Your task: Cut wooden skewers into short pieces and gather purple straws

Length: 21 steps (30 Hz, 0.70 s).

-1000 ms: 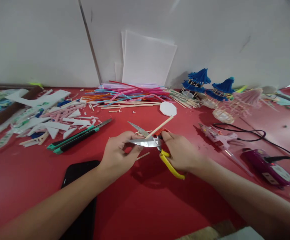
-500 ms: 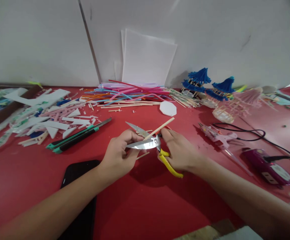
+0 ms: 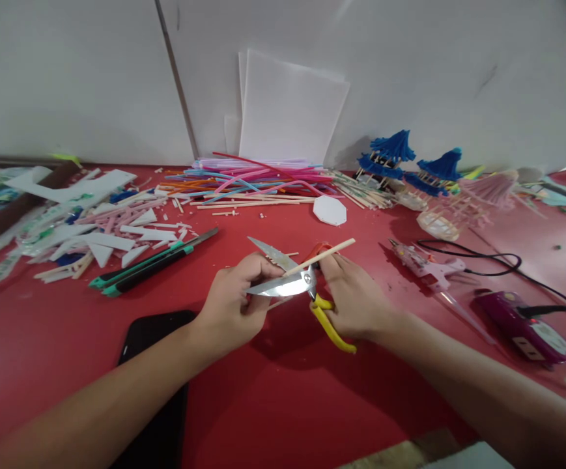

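My right hand point(image 3: 355, 293) is closed around scissors point(image 3: 292, 284) with yellow handles, the blades parted and pointing left. A thin pale wooden stick point(image 3: 329, 254) lies slantwise between the blades, its free end up to the right above my right hand. My left hand point(image 3: 236, 296) is closed, pinching the stick's lower left end near the blades; the fingertips are partly hidden behind the lower blade. Another thin stick piece shows below the blades at my left fingers. Beyond the hands lies a white octagonal piece point(image 3: 330, 210).
Left are white and pink scraps point(image 3: 101, 228), a green-black utility knife point(image 3: 153, 266) and a phone point(image 3: 155, 332). Behind lie coloured pipe cleaners and sticks point(image 3: 253, 179). Right are small blue-roofed models point(image 3: 393, 153), a glue gun point(image 3: 429, 264), its cable and a purple power box point(image 3: 524, 326).
The stick has slid up and to the right between the blades, so more of it sticks out past the scissors. Both hands stay in nearly the same place.
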Tool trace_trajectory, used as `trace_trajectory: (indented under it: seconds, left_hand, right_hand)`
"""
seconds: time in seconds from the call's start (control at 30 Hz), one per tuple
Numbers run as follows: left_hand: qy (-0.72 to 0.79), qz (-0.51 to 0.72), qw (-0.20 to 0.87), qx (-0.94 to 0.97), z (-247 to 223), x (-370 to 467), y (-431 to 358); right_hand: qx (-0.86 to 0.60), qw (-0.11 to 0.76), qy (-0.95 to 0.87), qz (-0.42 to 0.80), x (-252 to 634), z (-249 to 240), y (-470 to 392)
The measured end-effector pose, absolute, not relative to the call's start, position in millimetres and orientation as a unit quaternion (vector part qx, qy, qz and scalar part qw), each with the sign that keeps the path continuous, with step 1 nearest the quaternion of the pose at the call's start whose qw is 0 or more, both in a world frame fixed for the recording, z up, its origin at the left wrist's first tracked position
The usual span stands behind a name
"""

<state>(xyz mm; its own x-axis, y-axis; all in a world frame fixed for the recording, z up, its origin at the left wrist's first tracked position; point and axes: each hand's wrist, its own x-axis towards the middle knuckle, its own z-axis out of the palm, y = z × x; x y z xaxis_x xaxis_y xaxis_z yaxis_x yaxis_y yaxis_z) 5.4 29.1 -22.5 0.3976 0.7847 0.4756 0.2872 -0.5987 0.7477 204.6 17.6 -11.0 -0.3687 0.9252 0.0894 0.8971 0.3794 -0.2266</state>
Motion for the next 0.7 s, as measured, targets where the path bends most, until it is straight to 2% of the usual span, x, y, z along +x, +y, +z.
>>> trace_trajectory:
  seconds: [0.23,0.47,0.7]
  left_hand:
    - [0.346,0.426,0.327,0.77,-26.0,4.6,29.1]
    - [0.335,0.432,0.33,0.769,-26.6,5.0,30.9]
    - [0.335,0.418,0.352,0.768,-28.5,4.5,31.3]
  right_hand:
    - [-0.574,0.065,-0.813,0.071,203.0,-11.9,16.7]
    - [-0.526,0.133,-0.839,0.045,208.3,-17.5,20.9]
    - [-0.514,0.131,-0.847,0.023,210.4,-18.7,20.2]
